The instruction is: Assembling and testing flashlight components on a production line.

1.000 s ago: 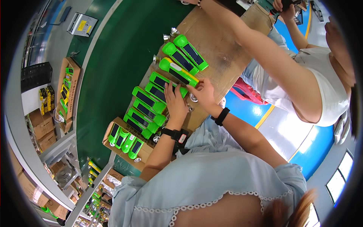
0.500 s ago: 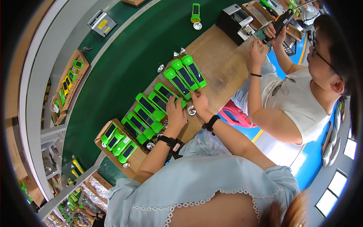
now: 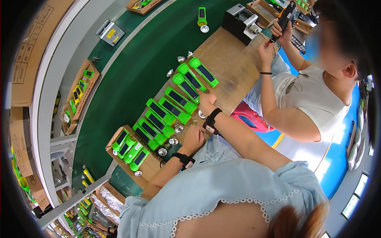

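A row of green flashlight bodies (image 3: 171,108) with dark panels lies across a wooden board (image 3: 232,69). My right hand (image 3: 206,101) rests on the board with its fingers against the end of one green body (image 3: 183,100); a small silver part (image 3: 201,115) lies just below it. My left hand (image 3: 193,138) is curled on the board beside several silver reflector cups (image 3: 173,141). Whether it holds anything is hidden. Both wrists wear black watches.
A cardboard box (image 3: 147,168) at the lower left holds several green flashlights. A green conveyor belt (image 3: 135,67) runs past the board. At the right a seated co-worker holds a black tool (image 3: 286,15). A black machine (image 3: 238,18) and more boxes stand beyond.
My hands were together over a silver part; now the left hand has dropped down-left toward the reflector cups. The co-worker's arm has pulled back from over the board to the far right.
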Available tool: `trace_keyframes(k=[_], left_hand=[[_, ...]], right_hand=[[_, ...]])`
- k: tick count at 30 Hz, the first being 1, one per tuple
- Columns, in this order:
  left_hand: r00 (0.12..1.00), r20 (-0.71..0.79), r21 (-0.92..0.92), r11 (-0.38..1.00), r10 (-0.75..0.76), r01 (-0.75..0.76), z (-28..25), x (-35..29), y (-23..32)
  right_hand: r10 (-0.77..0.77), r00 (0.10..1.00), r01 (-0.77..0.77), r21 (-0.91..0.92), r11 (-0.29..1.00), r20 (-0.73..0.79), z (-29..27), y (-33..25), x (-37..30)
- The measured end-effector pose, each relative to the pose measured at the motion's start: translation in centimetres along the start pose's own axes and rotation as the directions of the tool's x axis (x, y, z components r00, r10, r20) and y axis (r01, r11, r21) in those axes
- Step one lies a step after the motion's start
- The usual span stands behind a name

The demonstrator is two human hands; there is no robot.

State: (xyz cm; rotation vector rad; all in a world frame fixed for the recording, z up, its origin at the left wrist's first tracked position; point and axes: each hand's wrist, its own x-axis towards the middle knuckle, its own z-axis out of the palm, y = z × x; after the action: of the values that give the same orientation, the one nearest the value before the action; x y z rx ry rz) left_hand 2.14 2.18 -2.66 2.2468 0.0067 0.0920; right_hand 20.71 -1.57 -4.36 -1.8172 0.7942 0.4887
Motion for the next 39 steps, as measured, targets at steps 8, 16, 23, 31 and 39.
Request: trace_keyframes(k=[8,16,23,31,39], left_hand=[[0.885,0.295,0.101,0.910,0.359,-0.403,1.9,-1.4,-2.0],[0.886,0.364,0.201,0.905,0.286,-0.375,2.1,-1.2,-2.3],[0.882,0.371,0.189,0.907,0.290,-0.377,2.3,-1.4,-2.4],[0.891,0.308,0.195,0.895,0.333,-0.402,2.3,-1.3,-2.2],[0.886,0.342,0.221,0.890,0.313,-0.399,2.1,-1.4,-2.4]], right_hand=[[-0.620,0.784,0.620,-0.049,0.783,0.021,-4.0,3.8,1.3],[-0.972,0.224,0.968,0.137,0.212,-0.076,-10.8,-1.5,-5.0],[-0.980,0.129,0.943,0.324,0.075,-0.150,-13.8,-4.4,-9.5],[-0.979,0.154,0.936,0.337,0.102,-0.132,-14.1,-4.7,-10.1],[-0.936,0.349,0.914,0.239,0.327,-0.051,-13.5,-6.3,-9.6]])
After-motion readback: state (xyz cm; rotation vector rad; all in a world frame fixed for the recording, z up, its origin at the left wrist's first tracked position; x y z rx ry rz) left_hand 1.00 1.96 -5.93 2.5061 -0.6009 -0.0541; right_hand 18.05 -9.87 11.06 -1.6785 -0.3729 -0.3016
